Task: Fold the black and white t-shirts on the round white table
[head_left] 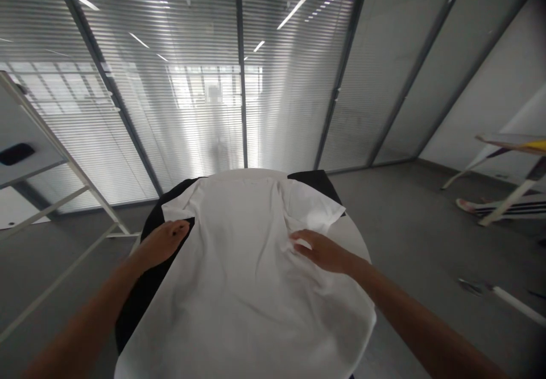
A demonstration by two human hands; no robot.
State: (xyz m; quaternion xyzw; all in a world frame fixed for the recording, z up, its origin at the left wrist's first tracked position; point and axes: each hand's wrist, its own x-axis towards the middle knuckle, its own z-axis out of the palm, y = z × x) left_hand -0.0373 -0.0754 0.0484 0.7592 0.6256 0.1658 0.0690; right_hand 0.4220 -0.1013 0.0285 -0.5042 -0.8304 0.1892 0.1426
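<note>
A white short-sleeved T-shirt (239, 254) lies spread on a round white table (359, 241), its collar toward the far side. Both sleeves stick out sideways, and wrinkles run across its lower right part. Black cloth (147, 279) shows beneath it on the left and at the far right. My left hand (164, 239) is curled at the shirt's left edge, just below the sleeve; whatever its fingers hold, if anything, is hidden. On the shirt's right side, below the other sleeve, my right hand (322, 251) rests with thumb and fingers apart.
Glass partitions with blinds (281, 111) stand behind the table. A whiteboard on a metal frame (72, 165) is at the left. To the right are a white-legged table (507, 140), a slipper (467, 205) and a white rod (516, 305) on the grey floor.
</note>
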